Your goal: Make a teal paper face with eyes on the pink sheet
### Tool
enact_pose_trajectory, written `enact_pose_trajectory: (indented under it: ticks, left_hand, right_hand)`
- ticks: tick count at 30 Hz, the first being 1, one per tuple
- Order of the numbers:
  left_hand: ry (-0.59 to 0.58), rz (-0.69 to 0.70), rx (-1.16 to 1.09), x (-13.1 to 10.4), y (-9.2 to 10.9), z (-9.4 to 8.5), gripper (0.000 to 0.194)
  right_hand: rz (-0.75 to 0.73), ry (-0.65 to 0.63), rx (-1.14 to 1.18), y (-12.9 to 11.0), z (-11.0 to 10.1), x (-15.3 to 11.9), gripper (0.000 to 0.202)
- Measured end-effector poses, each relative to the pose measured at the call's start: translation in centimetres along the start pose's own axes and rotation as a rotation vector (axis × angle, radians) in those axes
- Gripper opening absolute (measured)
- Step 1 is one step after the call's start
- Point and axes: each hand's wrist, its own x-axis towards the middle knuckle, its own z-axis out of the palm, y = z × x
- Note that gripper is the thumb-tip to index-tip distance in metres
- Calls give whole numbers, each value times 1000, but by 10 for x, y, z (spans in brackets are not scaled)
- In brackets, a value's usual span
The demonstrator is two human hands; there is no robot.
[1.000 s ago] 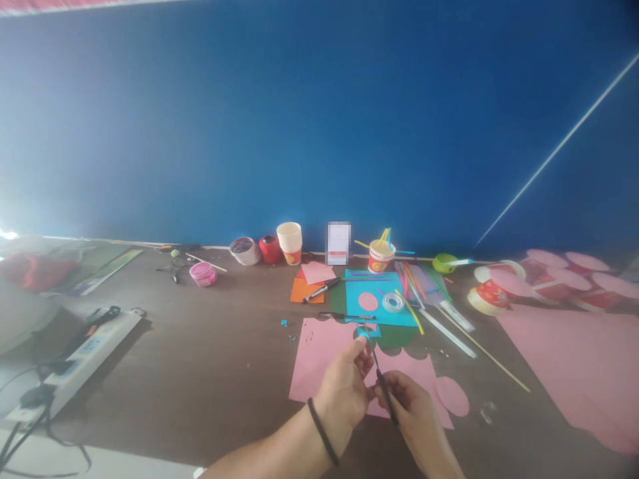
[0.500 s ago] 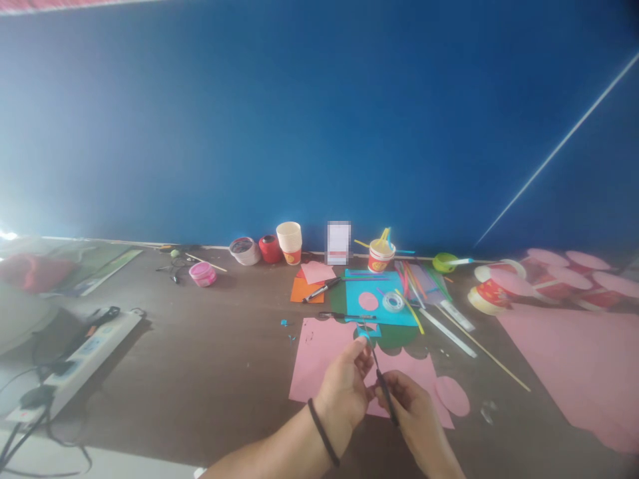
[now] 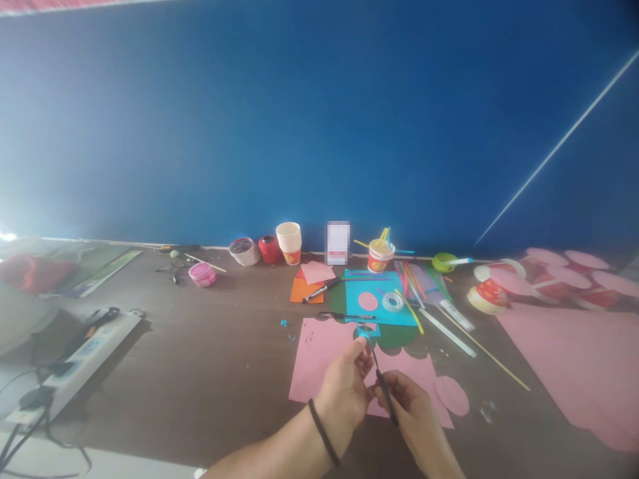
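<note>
plainly enough, at the far left a white power strip [image 3: 94, 349] lies on the dark table [image 3: 200, 372], cables running from it. a pink tub [image 3: 202, 274] stands further along, then a pale cup [image 3: 289, 238] near the blue wall [image 3: 299, 120]. next comes the left hand [image 3: 344, 386], over a scalloped pink sheet [image 3: 314, 362], a dark band [image 3: 323, 432] round its wrist; its thumb and fingertips pinch a small blue piece of paper [image 3: 374, 330] just beyond them. the scissors [image 3: 381, 384] meet that piece with their blades; how far these stand apart is too small to tell. to the right, the right hand [image 3: 412, 402] is curled closely round the black handles. just beside it lies a pink paper oval [image 3: 452, 396], partly over the sheet's edge. past a thin stick [image 3: 492, 352], a larger pink sheet [image 3: 574, 366] spreads at the far right.
</note>
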Motion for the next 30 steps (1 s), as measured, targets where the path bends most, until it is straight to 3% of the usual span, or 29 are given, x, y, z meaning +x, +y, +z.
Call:
enact_pose_trajectory:
  ticks: [21, 25, 30]
  left_hand:
    - [-4, 1, 7, 1, -2, -2, 12]
    - [1, 49, 63, 4, 0, -10, 14]
    - [-83, 228, 188, 7, 19, -28, 19]
  right_hand:
    - [-11, 3, -64, -3, -1, -1, 23]
    - [15, 61, -140, 2, -34, -1, 22]
    - [144, 380, -571, 25, -117, 0, 27]
